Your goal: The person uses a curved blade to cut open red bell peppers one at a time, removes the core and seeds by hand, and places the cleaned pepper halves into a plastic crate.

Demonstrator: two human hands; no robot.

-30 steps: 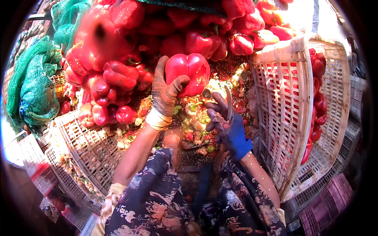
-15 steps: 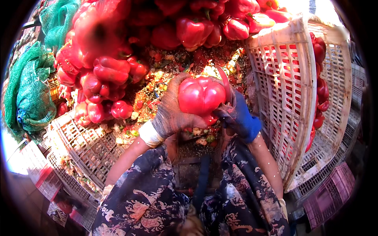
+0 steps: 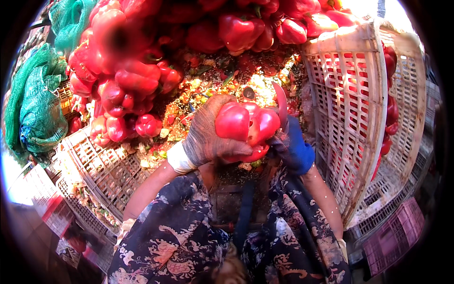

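My left hand [image 3: 208, 132], in a soiled grey glove with a white cuff, is wrapped round a red bell pepper [image 3: 232, 121]. The pepper's lobes stand apart around a small dark gap on the side toward the right. On that side my right hand [image 3: 292, 147], in a blue glove, is closed on a knife [image 3: 281, 105]. Its curved, reddish-looking blade points up and away; the handle is hidden in the fingers. The right fingertips are close against the pepper's lower right. Just beyond the pepper is a small dark round thing [image 3: 248, 93] I cannot identify.
Red bell peppers [image 3: 239, 33] are heaped at the far side and left. Seeds and pepper scraps [image 3: 208, 85] cover the surface beyond my hands. A white slatted crate [image 3: 347, 94] stands right, another crate [image 3: 104, 170] lies left, and green mesh bags [image 3: 40, 113] are at far left.
The pepper has turned in my left hand, and the dark gap between its lobes now shows. My right hand and the knife have shifted slightly right and toward me.
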